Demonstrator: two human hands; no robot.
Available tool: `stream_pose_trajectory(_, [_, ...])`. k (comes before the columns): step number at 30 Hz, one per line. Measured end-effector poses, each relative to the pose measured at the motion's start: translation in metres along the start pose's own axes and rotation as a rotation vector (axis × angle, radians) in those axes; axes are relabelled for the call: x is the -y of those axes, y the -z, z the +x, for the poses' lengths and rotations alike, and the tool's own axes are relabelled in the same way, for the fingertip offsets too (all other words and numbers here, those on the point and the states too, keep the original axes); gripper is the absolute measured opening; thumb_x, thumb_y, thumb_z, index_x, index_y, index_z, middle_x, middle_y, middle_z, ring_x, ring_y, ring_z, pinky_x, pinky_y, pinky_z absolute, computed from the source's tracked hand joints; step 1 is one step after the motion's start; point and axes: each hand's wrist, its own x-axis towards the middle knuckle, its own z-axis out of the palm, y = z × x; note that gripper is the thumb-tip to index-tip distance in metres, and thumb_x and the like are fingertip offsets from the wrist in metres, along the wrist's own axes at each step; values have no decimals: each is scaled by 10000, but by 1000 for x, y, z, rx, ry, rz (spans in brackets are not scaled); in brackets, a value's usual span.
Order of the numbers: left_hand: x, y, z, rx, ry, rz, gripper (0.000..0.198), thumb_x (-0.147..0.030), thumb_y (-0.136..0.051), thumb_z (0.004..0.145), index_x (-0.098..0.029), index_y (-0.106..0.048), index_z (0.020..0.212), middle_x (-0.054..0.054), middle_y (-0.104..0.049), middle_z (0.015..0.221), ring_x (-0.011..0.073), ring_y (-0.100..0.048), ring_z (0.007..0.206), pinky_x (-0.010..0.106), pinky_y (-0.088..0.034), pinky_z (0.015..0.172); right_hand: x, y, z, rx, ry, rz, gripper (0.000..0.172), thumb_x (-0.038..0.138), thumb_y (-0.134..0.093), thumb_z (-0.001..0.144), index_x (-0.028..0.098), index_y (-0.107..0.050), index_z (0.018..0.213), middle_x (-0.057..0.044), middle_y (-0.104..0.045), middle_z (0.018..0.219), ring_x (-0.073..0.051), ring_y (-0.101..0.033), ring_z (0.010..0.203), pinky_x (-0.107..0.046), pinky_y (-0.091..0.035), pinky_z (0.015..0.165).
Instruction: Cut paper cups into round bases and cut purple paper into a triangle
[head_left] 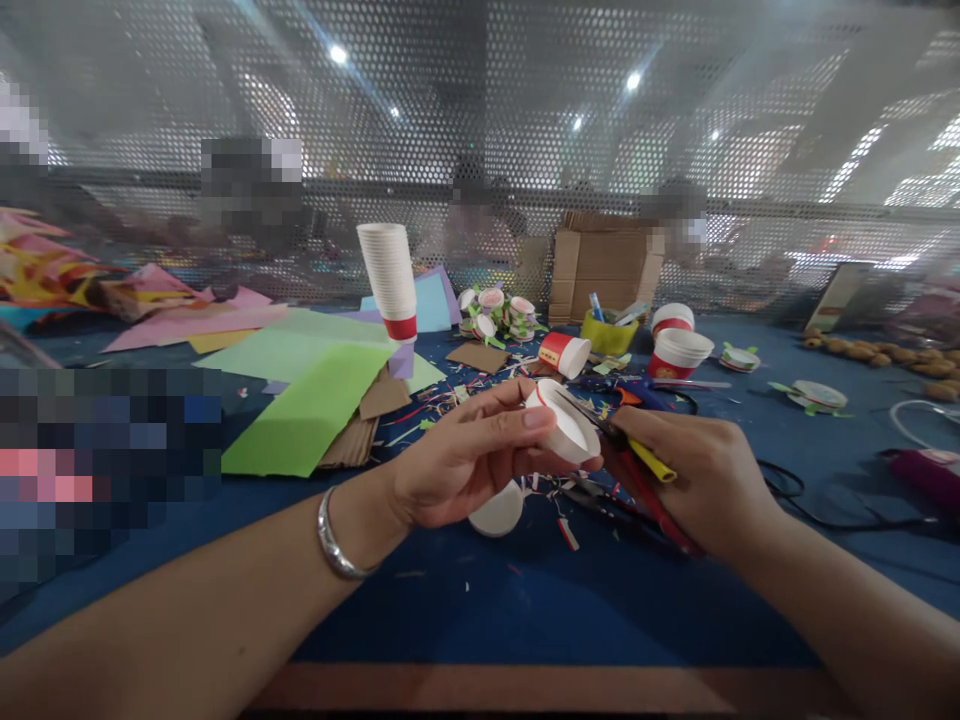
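Cup base [576, 440], white and cut shallow, is sitting at mid-clock, raised above the table [480, 620]. My left hand [469, 445] is pinching it between thumb and fingers; my right hand [697, 470] is gripping scissors [651, 460], blades reaching its rim from four o'clock. Whether they are biting, I cannot tell. Judging progress: most wall is already gone, yet the rim is looking uneven, so trimming is apparently only partly done. Scraps [568, 534] are lying at six, a white disc [496, 510] at seven. Two upright cups [679, 355] are standing at two, a cup stack [388, 270] at ten, seemingly uncut. Green-trimmed bases [493, 298] are clustering at eleven; one more [817, 396] is resting at three.
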Motion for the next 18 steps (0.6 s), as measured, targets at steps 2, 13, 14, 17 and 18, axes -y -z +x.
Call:
stream_pose_trajectory(2, [0,2,0,18,9,-6,256,-312,-775,847,-115,-674,976,104,-762,997,239,-770,952,274,-593,867,0,0,-1,12,-3,2,249,199,-485,934,173,-649,750,-25,-634,561,-127,-530,440,-243,-335,471])
stream_pose_trajectory(13, [2,-8,-1,-85,-32,-68,189,-296,-719,905,-143,-627,966,94,-782,962,253,-776,985,301,-599,909,-6,-3,-4,45,-63,-44,216,236,-527,930,173,-715,844,-49,-708,619,-168,-623,496,-259,-372,498])
stream_pose_trajectory(14, [2,-8,-1,-95,-36,-73,185,-294,-716,907,-144,-619,955,94,-783,959,253,-777,986,299,-599,910,-6,-4,-4,39,-68,-40,206,242,-540,926,170,-720,855,-52,-720,634,-172,-637,502,-258,-376,497])
stream_pose_trajectory(17, [2,-7,0,-78,-31,-72,172,-282,-705,914,-139,-616,945,101,-780,979,239,-781,961,285,-602,896,-5,-5,-4,1,-60,-16,214,252,-550,922,158,-726,846,-69,-746,668,-188,-663,504,-261,-391,491])
stream_pose_trajectory(18, [3,-6,-1,-65,-22,-75,162,-270,-705,913,-141,-614,949,98,-778,988,236,-782,953,283,-604,889,-4,-5,-3,-9,-49,-7,219,239,-540,919,152,-731,857,-77,-755,681,-194,-673,509,-263,-400,491])
